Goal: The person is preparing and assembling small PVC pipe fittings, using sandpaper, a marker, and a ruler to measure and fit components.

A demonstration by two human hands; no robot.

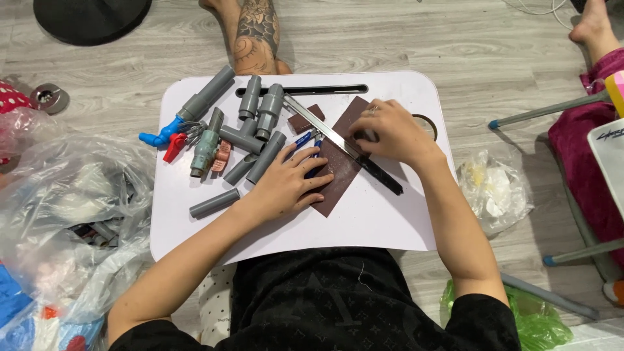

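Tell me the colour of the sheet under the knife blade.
Dark brown; the sheet shows best in the head view, flat on the white lap table.

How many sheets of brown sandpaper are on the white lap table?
2: a large sandpaper sheet under both hands and the knife, and a small sandpaper piece beside the grey pipes. More may be hidden.

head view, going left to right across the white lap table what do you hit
blue elbow fitting → red valve handle → grey-green valve → cluster of grey pipe pieces → left hand → brown sandpaper sheet → right hand pressing the knife
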